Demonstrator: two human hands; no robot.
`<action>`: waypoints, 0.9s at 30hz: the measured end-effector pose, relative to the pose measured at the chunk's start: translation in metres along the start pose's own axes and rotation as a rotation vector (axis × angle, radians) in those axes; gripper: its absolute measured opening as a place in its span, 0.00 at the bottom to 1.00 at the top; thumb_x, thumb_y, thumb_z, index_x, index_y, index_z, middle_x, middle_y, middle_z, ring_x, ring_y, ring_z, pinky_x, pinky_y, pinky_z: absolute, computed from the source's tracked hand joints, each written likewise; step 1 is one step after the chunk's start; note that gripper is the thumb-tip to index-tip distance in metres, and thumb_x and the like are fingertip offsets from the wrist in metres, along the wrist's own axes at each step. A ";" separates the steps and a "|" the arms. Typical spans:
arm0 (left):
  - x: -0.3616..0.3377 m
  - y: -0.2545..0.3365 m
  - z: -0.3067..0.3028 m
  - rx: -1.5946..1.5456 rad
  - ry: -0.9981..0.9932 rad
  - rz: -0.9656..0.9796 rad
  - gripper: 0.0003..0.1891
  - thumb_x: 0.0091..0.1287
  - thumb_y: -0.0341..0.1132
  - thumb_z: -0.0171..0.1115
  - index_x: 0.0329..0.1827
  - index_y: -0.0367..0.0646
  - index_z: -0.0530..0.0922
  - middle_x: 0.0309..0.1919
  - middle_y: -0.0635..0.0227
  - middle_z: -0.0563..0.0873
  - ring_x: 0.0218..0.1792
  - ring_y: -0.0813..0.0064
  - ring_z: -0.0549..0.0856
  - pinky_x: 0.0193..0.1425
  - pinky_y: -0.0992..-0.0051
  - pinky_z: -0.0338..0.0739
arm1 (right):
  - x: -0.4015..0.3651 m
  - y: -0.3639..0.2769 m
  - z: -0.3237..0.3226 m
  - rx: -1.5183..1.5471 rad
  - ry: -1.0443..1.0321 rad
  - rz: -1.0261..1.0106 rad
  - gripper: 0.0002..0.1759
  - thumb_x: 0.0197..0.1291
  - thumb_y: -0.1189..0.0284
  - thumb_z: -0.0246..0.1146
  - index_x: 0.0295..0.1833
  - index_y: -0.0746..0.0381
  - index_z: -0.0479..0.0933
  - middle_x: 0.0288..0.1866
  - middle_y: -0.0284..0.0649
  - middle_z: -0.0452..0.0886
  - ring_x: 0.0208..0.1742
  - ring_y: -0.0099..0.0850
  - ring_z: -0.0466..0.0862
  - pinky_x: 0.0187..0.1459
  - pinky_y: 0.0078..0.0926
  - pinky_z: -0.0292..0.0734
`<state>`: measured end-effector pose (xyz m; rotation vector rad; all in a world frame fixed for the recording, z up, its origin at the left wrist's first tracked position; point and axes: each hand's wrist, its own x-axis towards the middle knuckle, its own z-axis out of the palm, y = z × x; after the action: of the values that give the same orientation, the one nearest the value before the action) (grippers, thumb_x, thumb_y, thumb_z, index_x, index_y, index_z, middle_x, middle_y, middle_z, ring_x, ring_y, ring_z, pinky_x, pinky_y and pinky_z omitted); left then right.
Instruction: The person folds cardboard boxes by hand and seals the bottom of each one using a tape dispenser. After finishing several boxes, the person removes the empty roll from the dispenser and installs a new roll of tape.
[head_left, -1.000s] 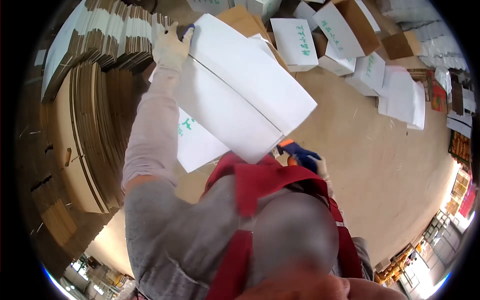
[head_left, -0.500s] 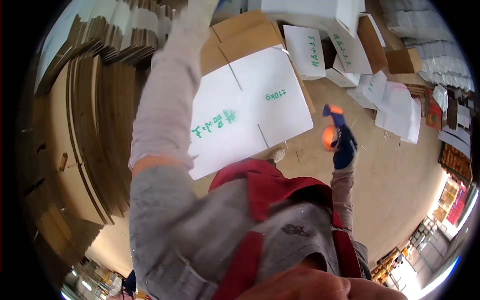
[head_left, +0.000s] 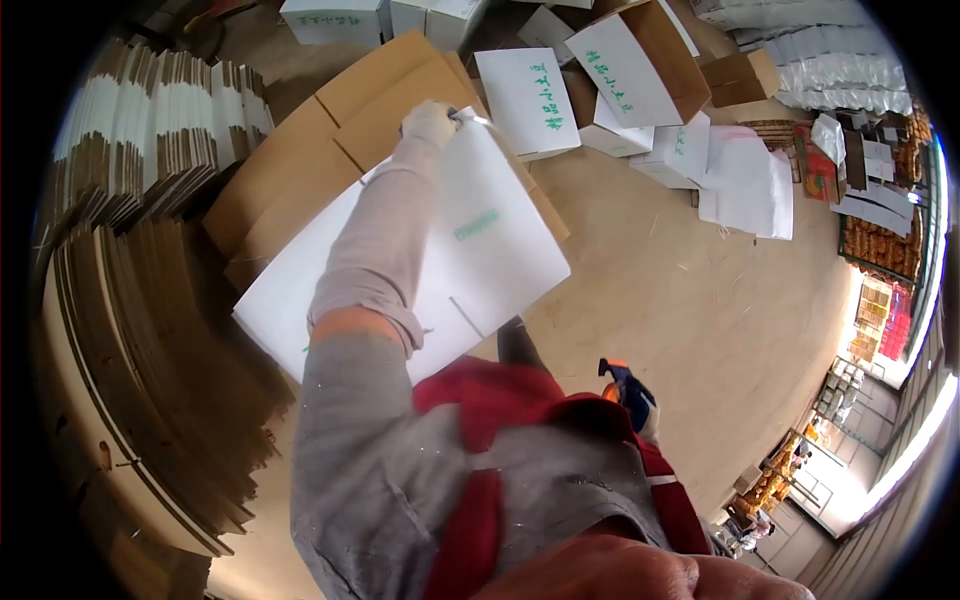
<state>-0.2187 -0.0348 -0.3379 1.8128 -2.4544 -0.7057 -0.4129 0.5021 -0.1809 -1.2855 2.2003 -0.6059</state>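
Note:
A folded white carton with green print lies in front of my body, its long brown flaps spread at the far side. My left hand, in a pale glove, is closed at the carton's far edge, beside a shiny strip that looks like tape. The fingertips are partly hidden. Low by my right side, my right hand, gloved in navy and white, is wrapped round a tape dispenser with orange parts. The dispenser is partly hidden by the hand and apart from the carton.
Stacks of flat cardboard stand close on my left, with white-faced sheets behind them. White printed boxes sit ahead, one with an open brown flap. Wrapped bundles are at the far right. Concrete floor extends to my right.
My left hand has come down from beyond the carton onto its far edge. My right hand with the tape dispenser has dropped closer to my body. The view has shifted, bringing more boxes into sight.

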 end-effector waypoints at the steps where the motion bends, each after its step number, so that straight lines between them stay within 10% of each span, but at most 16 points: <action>1: 0.025 -0.003 0.003 -0.042 -0.122 -0.069 0.22 0.59 0.47 0.62 0.57 0.54 0.76 0.58 0.63 0.77 0.58 0.61 0.77 0.58 0.62 0.72 | -0.004 0.020 -0.002 -0.023 -0.030 -0.073 0.05 0.49 0.79 0.59 0.34 0.66 0.77 0.33 0.45 0.80 0.31 0.38 0.81 0.32 0.27 0.75; 6: 0.076 0.010 0.004 0.067 -0.055 -0.226 0.14 0.61 0.43 0.57 0.46 0.52 0.83 0.48 0.62 0.84 0.51 0.62 0.82 0.53 0.64 0.77 | 0.005 0.046 0.009 -0.208 0.149 -0.165 0.06 0.49 0.75 0.63 0.34 0.62 0.79 0.32 0.44 0.81 0.32 0.42 0.82 0.34 0.33 0.76; 12: 0.030 0.149 0.028 -0.275 0.246 0.244 0.14 0.58 0.45 0.58 0.39 0.47 0.84 0.40 0.57 0.85 0.45 0.57 0.83 0.52 0.63 0.76 | 0.044 0.123 -0.024 0.098 -0.005 -0.060 0.08 0.44 0.78 0.63 0.34 0.63 0.77 0.29 0.43 0.79 0.31 0.41 0.81 0.31 0.32 0.74; 13: 0.027 0.177 0.052 -0.818 -0.087 0.189 0.15 0.59 0.47 0.57 0.38 0.46 0.84 0.39 0.56 0.85 0.44 0.58 0.83 0.53 0.63 0.75 | 0.058 0.113 -0.036 0.032 -0.001 -0.016 0.08 0.43 0.80 0.62 0.33 0.63 0.77 0.28 0.43 0.78 0.29 0.41 0.79 0.29 0.32 0.72; 15: -0.031 0.255 0.086 -0.486 -0.025 0.360 0.11 0.58 0.40 0.56 0.35 0.45 0.84 0.34 0.56 0.85 0.37 0.58 0.84 0.45 0.62 0.77 | 0.081 0.106 -0.054 0.074 0.103 -0.021 0.12 0.46 0.81 0.58 0.40 0.63 0.79 0.30 0.37 0.78 0.31 0.30 0.78 0.31 0.28 0.69; 17: -0.087 0.301 0.153 -0.336 -0.192 1.023 0.07 0.55 0.32 0.55 0.28 0.44 0.81 0.27 0.58 0.84 0.30 0.61 0.83 0.32 0.66 0.77 | 0.107 0.103 -0.071 0.301 0.159 0.127 0.17 0.50 0.80 0.54 0.47 0.63 0.78 0.35 0.32 0.77 0.36 0.26 0.76 0.37 0.24 0.68; 20: -0.188 0.345 0.091 -0.261 -0.728 0.954 0.10 0.58 0.37 0.57 0.34 0.41 0.81 0.33 0.58 0.85 0.34 0.58 0.84 0.38 0.64 0.78 | 0.149 0.105 -0.110 0.128 0.140 0.006 0.23 0.59 0.74 0.46 0.59 0.64 0.73 0.51 0.36 0.76 0.56 0.29 0.72 0.58 0.23 0.63; 23: -0.207 0.270 0.050 -0.489 -0.472 0.911 0.13 0.60 0.40 0.58 0.41 0.42 0.81 0.38 0.54 0.84 0.40 0.57 0.83 0.45 0.62 0.77 | 0.159 0.109 -0.127 0.439 0.236 0.055 0.23 0.56 0.76 0.48 0.59 0.64 0.73 0.52 0.38 0.77 0.56 0.31 0.74 0.57 0.26 0.66; 24: -0.204 0.232 -0.006 -0.440 -0.544 0.530 0.15 0.59 0.40 0.60 0.45 0.40 0.79 0.42 0.54 0.84 0.41 0.57 0.83 0.47 0.64 0.76 | 0.160 0.093 -0.129 0.486 0.259 0.075 0.22 0.56 0.76 0.49 0.58 0.65 0.74 0.52 0.38 0.77 0.56 0.32 0.75 0.57 0.27 0.67; 26: -0.170 0.113 0.051 -0.853 0.004 0.407 0.20 0.59 0.39 0.61 0.53 0.42 0.76 0.44 0.54 0.82 0.41 0.56 0.83 0.44 0.63 0.77 | 0.153 0.096 -0.120 0.535 0.306 0.104 0.21 0.56 0.77 0.51 0.57 0.65 0.74 0.53 0.38 0.77 0.55 0.32 0.75 0.56 0.28 0.68; 27: -0.137 0.046 0.042 -0.323 0.130 0.262 0.23 0.57 0.43 0.62 0.54 0.42 0.75 0.40 0.54 0.82 0.40 0.55 0.83 0.44 0.62 0.77 | 0.145 0.121 -0.109 0.239 0.239 0.032 0.22 0.56 0.77 0.52 0.58 0.65 0.73 0.55 0.39 0.77 0.55 0.33 0.76 0.57 0.28 0.69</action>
<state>-0.2264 0.1152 -0.3238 1.3496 -2.2751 -0.8713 -0.6213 0.4406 -0.2011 -1.0999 2.2466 -1.0220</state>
